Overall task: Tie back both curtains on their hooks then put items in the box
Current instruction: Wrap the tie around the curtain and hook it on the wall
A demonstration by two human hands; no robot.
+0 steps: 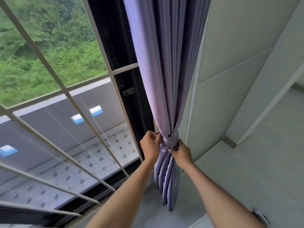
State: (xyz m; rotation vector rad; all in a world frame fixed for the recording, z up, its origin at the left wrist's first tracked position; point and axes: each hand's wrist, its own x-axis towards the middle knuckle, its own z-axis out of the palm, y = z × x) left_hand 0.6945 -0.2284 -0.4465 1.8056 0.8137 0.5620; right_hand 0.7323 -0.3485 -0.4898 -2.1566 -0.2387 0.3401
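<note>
A purple curtain (164,66) hangs bunched beside the window's right edge. A tieback band (171,138) of the same fabric wraps its gathered waist. My left hand (150,146) pinches the band's left end against the dark window frame. On the right side, just below the band, my right hand (181,153) grips the gathered folds. The hook is hidden behind my left hand and the fabric. No box or second curtain is in view.
A large window (54,89) with white bars fills the left, its dark frame (130,102) running next to the curtain. A pale wall (230,79) stands right of the curtain. A small white object (261,216) sits at the lower right on the grey floor.
</note>
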